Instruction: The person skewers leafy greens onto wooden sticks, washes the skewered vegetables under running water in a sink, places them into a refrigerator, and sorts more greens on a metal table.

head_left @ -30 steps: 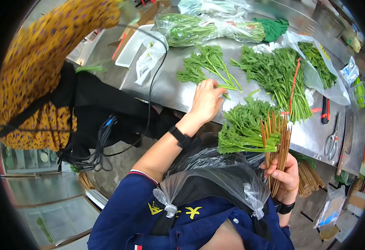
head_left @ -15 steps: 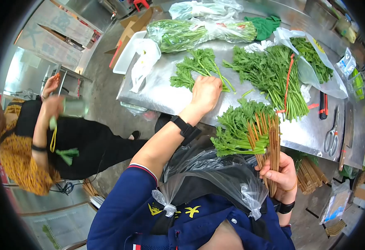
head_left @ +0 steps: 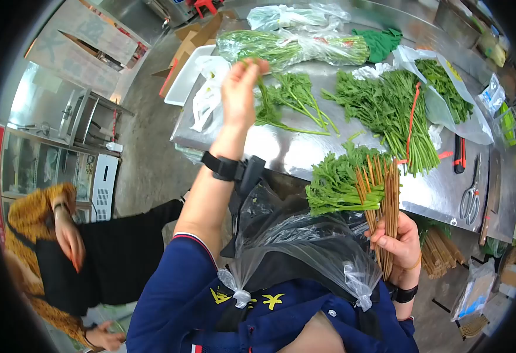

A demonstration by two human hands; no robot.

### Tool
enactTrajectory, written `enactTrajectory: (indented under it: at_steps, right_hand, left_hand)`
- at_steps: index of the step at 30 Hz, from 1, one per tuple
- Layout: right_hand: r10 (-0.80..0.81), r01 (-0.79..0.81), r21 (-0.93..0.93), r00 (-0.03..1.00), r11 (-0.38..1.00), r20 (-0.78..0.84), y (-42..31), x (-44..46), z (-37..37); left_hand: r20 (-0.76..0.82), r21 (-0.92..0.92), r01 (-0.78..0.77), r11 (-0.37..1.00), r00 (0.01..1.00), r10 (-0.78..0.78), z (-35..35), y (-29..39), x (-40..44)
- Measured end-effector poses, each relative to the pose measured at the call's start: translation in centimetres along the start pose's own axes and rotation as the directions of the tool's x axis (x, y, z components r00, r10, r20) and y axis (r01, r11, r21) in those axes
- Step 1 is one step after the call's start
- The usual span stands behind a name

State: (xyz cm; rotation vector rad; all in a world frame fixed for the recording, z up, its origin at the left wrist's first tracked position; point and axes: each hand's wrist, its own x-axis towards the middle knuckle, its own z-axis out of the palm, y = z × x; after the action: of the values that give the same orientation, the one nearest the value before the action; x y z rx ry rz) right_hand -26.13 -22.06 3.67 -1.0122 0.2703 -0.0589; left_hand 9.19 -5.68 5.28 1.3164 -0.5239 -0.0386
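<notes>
Over the table's left part, my left hand [head_left: 239, 97] is raised and pinches a sprig of leafy greens [head_left: 264, 105], which is blurred and hangs beside the hand. Close by on the metal table lie loose stalks of the same greens [head_left: 299, 97]. In my right hand [head_left: 400, 240] is a bundle of thin wooden skewers [head_left: 390, 215], tips upward. A bunch of skewered greens [head_left: 341, 185] sits at the upper part of some of these skewers, leaves to the left.
A larger bunch of greens [head_left: 381, 103], a red-and-black cutter [head_left: 459, 154] and scissors [head_left: 470, 197] lie on the table [head_left: 428, 197]. Bagged greens [head_left: 293, 48] and a white tray [head_left: 181, 85] are at the back. A co-worker in a black apron [head_left: 125, 250] stands at left.
My left hand has moved up and left from the loose stalks, lifting a sprig. My right hand keeps its hold on the skewers. The co-worker has moved lower in view and turned.
</notes>
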Motion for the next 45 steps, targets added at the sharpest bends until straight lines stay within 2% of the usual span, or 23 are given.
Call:
enactTrajectory:
  at_steps: [3,4,6,7,9,10,12,13,15,16,17,19,21,25,26,29,32,35,38,41,45]
  right_hand:
    - [0.013,-0.013,-0.033,1.0,0.999,-0.002,0.0,0.2,0.5]
    - [0.031,-0.032,-0.061,0.999,0.998,-0.013,0.0,0.2,0.6]
    - [0.047,-0.049,-0.075,0.999,0.996,-0.024,0.0,0.2,0.7]
    - [0.068,-0.072,-0.086,0.997,0.994,-0.042,0.0,0.2,0.7]
    - [0.053,-0.056,-0.072,0.998,0.996,-0.043,0.0,0.3,0.9]
    - [0.039,-0.042,-0.056,0.998,0.998,-0.048,0.0,0.4,1.1]
    - [0.021,-0.023,-0.018,0.998,1.0,-0.061,0.0,0.6,1.4]
    - [0.004,-0.003,0.015,0.998,1.0,-0.068,0.0,0.7,1.6]
    - [-0.002,0.002,0.006,0.997,1.0,-0.074,-0.2,0.9,1.9]
    - [0.0,0.0,-0.007,0.998,1.0,-0.067,-0.3,1.1,2.1]
    - [0.003,-0.004,-0.021,0.998,1.0,-0.057,-0.4,1.2,2.3]
    - [0.026,-0.028,-0.059,0.999,0.998,-0.036,-0.7,1.5,2.9]
    - [-0.019,0.028,-0.163,0.998,0.986,0.058,-0.7,1.9,3.3]
    - [0.045,-0.054,-0.343,0.998,0.938,-0.034,-0.8,1.9,4.8]
    - [0.044,-0.054,-0.344,0.998,0.938,-0.035,-0.7,1.9,4.9]
    - [-0.017,0.023,-0.404,1.0,0.915,0.018,-0.2,2.2,4.5]
    - [0.016,-0.024,-0.402,1.0,0.915,-0.023,-0.1,2.1,4.3]
    - [0.073,-0.067,-0.398,0.997,0.915,0.0,-0.2,2.1,4.0]
    - [0.069,-0.072,-0.37,0.997,0.926,-0.021,-0.5,2.4,4.8]
    - [0.123,-0.097,-0.384,0.992,0.918,0.042,-0.8,2.4,4.7]
    - [0.097,-0.086,-0.379,0.995,0.921,0.009,-0.6,2.5,4.8]
  left_hand:
    - [-0.082,-0.167,-0.083,0.982,0.994,0.07,-1.4,3.8,3.0]
    - [-0.084,-0.167,-0.091,0.982,0.993,0.078,-1.6,4.8,3.5]
    - [-0.14,-0.31,-0.05,0.949,0.99,0.007,-1.9,6.0,4.0]
    - [-0.141,-0.311,-0.053,0.949,0.99,0.009,-2.2,6.3,4.0]
    - [0.198,-0.442,0.126,0.888,0.979,-0.04,-2.5,6.8,3.8]
    - [0.203,-0.355,0.195,0.914,0.971,-0.128,-1.0,7.9,2.3]
    - [0.358,-0.194,0.362,0.912,0.891,-0.278,0.5,8.5,-0.7]
    - [0.42,-0.076,0.339,0.938,0.864,-0.278,1.4,8.5,-2.9]
    - [0.53,0.126,0.402,0.907,0.746,-0.405,2.4,9.0,-6.7]
    - [0.618,0.199,0.363,0.91,0.674,-0.404,2.5,9.1,-8.2]
    - [0.606,0.247,0.536,0.807,0.565,-0.56,2.7,9.8,-9.7]
    - [0.622,0.234,0.615,0.753,0.5,-0.602,2.4,9.2,-12.0]
    - [0.595,0.176,0.665,0.726,0.516,-0.617,2.2,9.8,-13.1]
    - [0.562,0.071,0.725,0.686,0.539,-0.627,1.3,10.7,-13.2]
    - [0.535,0.099,0.681,0.726,0.579,-0.615,1.1,10.5,-13.3]
    - [0.51,0.152,0.676,0.721,0.571,-0.643,1.0,10.8,-13.1]
    - [0.504,0.093,0.678,0.73,0.6,-0.622,1.2,9.9,-13.3]
    - [0.502,0.067,0.684,0.726,0.606,-0.617,1.5,9.6,-13.6]
    - [0.514,0.03,0.672,0.74,0.624,-0.589,1.6,9.2,-13.8]
    - [0.502,0.079,0.669,0.739,0.613,-0.609,1.8,9.5,-13.8]
    - [0.481,0.097,0.667,0.739,0.618,-0.621,2.0,9.3,-13.8]
